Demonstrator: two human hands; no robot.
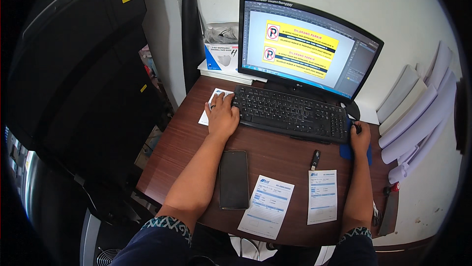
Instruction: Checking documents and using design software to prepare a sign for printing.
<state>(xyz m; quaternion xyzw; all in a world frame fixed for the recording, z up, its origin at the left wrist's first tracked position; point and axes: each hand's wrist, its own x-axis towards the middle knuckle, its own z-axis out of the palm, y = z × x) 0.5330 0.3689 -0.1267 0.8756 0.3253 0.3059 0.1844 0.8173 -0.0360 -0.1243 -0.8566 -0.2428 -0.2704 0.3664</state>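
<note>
My left hand (223, 116) lies with its fingers stretched and apart at the left end of a black keyboard (287, 112). Under its fingertips a white paper slip (204, 117) partly shows. At the keyboard's other end, my right hand (360, 139) is closed around a black computer mouse (356, 128), mostly hidden by the fingers, on a blue mouse pad (345, 152). Behind the keyboard a monitor (300, 44) shows two yellow sign designs, each with a crossed-out letter in a circle.
Between my forearms lie a dark phone (234, 180), two printed forms (267, 207) and a black USB stick (315, 159) on the brown desk (172, 167). A mask box (221, 58) stands behind. Rolled papers (418, 113) lean at right; a large black machine (83, 69) stands at left.
</note>
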